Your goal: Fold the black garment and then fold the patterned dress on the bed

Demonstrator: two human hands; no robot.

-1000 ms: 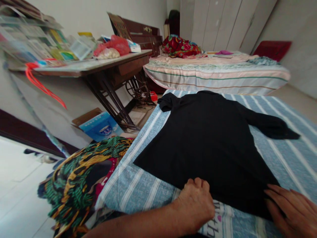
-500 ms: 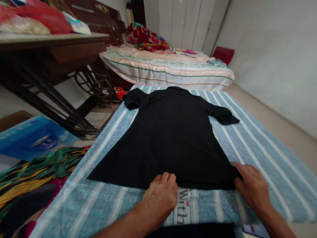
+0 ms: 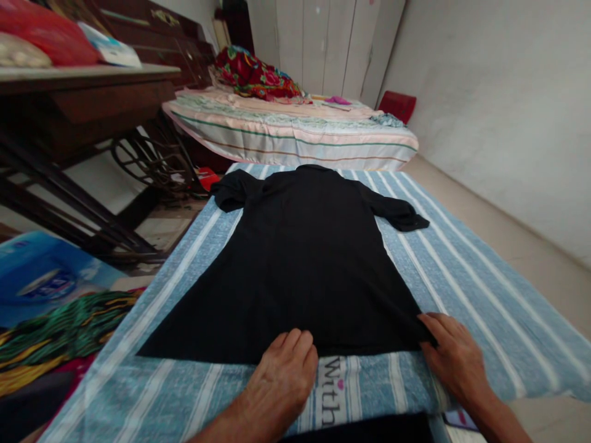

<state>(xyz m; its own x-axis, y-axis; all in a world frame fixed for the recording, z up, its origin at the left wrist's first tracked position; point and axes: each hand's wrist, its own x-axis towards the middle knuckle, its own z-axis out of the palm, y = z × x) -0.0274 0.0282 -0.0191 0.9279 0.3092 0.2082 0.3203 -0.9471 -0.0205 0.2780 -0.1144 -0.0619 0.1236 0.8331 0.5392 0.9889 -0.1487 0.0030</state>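
Note:
A black short-sleeved shirt (image 3: 305, 258) with a collar lies spread out, its collar at the far end and its hem toward me. My left hand (image 3: 289, 369) is closed at the middle of the hem, the fingers curled down over the cloth edge. At the hem's right corner, my right hand (image 3: 455, 357) pinches the cloth between thumb and fingers. Both sleeves stretch outward, the left one folded back on itself. Beneath the shirt is a blue and white striped cloth (image 3: 480, 320) with the word "With" printed near the front edge.
Beyond stands a bed (image 3: 295, 132) with a red floral blanket (image 3: 258, 74) on it. To the left are a treadle sewing table (image 3: 115, 77), a blue box (image 3: 50, 271) and a heap of coloured fabric (image 3: 64, 326). A pale wall (image 3: 498, 104) runs along the right.
The whole view has shifted slightly, with the shirt and both hands now further left in the picture. Both hands keep their places on the hem.

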